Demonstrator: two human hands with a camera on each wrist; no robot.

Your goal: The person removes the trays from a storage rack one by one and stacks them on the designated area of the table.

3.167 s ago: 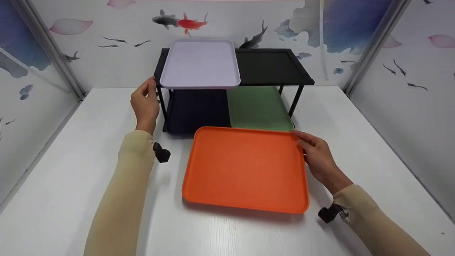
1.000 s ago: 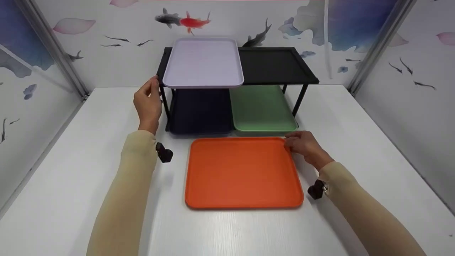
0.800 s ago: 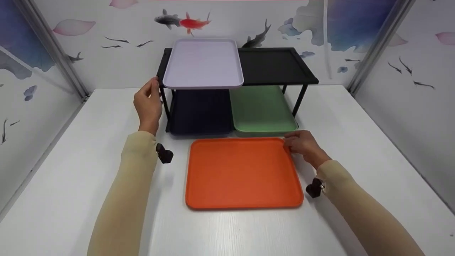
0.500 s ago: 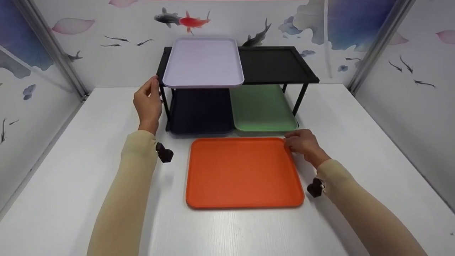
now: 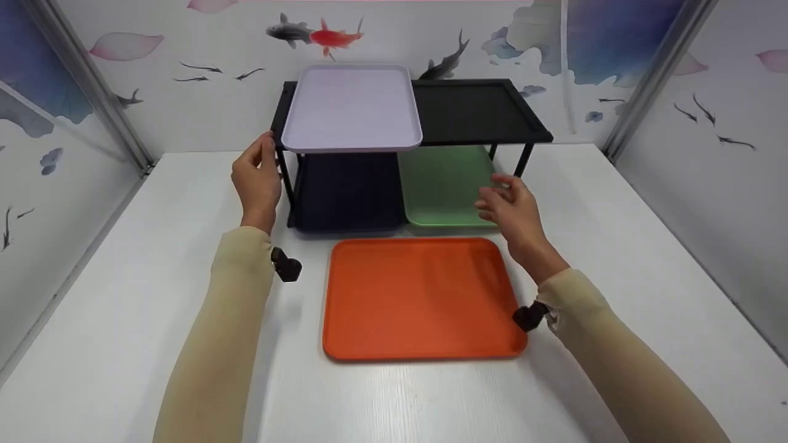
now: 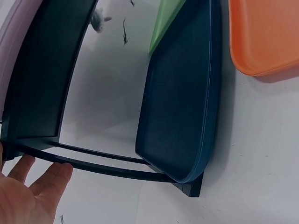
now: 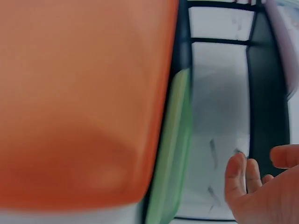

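Head view: left hand [image 5: 254, 184] pinches the black rack [image 5: 477, 114] at ten o'clock, likely steadying it; at three o'clock, right hand [image 5: 514, 214], loosely curled, holds nothing.

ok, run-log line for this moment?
left hand: grips black rack, left front corner | right hand: holding nothing, near green tray | orange tray: on table | lilac tray: atop rack
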